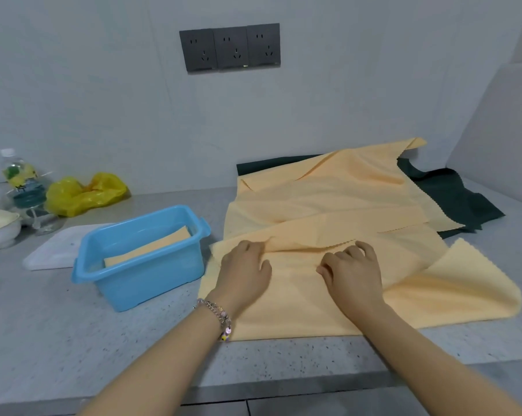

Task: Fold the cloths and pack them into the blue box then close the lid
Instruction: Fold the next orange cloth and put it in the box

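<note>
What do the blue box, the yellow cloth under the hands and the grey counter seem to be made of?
The light blue rectangular box looks like moulded plastic: glossy, slightly translucent walls with a rolled rim. The pale yellow cloth seems a thin, matte woven or microfibre fabric: soft creases and zigzag-cut edges. The speckled grey counter looks like stone or a stone-look composite, smooth with dark flecks; which one I cannot tell.
</note>
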Demonstrator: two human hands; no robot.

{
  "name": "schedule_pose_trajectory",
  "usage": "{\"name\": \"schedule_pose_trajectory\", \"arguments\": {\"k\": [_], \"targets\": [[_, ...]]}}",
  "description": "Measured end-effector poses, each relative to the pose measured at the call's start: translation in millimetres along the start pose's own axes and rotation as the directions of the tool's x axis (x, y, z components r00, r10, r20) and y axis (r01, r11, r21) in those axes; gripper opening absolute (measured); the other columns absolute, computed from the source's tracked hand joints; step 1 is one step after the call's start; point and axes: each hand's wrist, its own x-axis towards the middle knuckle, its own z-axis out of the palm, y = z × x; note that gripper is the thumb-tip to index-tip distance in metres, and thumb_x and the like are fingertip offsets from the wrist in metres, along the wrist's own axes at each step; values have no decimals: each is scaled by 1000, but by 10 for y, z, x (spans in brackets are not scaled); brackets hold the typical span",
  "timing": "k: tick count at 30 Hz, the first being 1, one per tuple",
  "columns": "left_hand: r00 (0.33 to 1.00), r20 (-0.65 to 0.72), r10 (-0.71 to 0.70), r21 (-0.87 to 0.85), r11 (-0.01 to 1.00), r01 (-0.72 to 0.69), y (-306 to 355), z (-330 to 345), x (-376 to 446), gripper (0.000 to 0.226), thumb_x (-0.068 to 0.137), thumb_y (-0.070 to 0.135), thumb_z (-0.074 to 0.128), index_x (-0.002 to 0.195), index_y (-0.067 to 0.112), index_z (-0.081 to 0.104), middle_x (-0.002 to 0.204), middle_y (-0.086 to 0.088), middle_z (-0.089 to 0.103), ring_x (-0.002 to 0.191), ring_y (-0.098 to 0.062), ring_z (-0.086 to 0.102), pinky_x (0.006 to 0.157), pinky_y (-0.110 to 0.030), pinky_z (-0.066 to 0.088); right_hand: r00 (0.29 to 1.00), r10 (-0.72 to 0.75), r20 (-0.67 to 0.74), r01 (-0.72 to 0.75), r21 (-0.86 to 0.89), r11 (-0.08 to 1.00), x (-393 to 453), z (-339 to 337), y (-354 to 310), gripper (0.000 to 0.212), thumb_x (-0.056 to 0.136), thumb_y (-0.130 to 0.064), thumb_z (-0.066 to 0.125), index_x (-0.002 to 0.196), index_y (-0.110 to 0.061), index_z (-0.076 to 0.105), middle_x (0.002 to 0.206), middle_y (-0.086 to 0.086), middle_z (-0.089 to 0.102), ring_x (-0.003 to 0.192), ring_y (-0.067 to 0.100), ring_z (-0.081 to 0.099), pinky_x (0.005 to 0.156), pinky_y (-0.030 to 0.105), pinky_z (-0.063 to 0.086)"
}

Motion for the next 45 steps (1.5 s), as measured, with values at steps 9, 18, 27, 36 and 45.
{"name": "schedule_pose_trajectory", "arguments": {"k": [9, 18, 27, 36, 45], "targets": [[996, -76, 53, 177, 983, -38, 135, -18, 685, 51, 86, 22, 39, 135, 10, 34, 132, -5, 40, 125, -20, 33, 113, -46, 12, 999, 24, -36, -24, 6, 1000, 42, 13, 13, 19, 62, -27, 86, 60, -18, 69, 57, -3, 61, 62, 25, 57, 79, 34, 30], [976, 158, -149, 367, 927, 82, 120, 56, 1006, 65, 97, 40, 30, 151, 12, 6, 158, -12, -10, 146, -25, -9, 113, -55, -10, 995, 76, 59, -81, 91, 993, 52, 49, 18, 19, 66, -26, 84, 58, -22, 66, 54, -7, 61, 54, 18, 57, 63, 33, 43], [983, 182, -33, -183, 981, 67, 157, 116, 496, 20, 89, 31, 54, 81, 17, 66, 83, 7, 66, 83, -13, 58, 79, -28, 36, 992, 85, 89, -94, 101, 990, 48, 32, 0, 21, 66, -24, 84, 56, -20, 66, 50, -5, 60, 44, 19, 53, 59, 32, 42], [987, 163, -3, -172, 985, 32, 26, 112, 175, 13, 86, 22, 64, 74, 18, 58, 89, 2, 55, 89, -17, 51, 81, -31, 44, 943, -29, 332, 6, 72, 997, 158, -8, 203, 27, 97, -35, 39, 98, -27, 65, 91, -6, 67, 80, 17, 59, 82, 30, 29], [997, -71, 13, 85, 996, -6, 200, 252, 271, 15, 93, 29, 50, 90, 17, 58, 97, 3, 61, 94, -18, 51, 74, -29, 37, 939, 118, 323, -98, -77, 992, 184, 97, 557, 29, 97, -31, 32, 102, -25, 60, 99, -9, 63, 108, 17, 48, 109, 36, 5]]}}
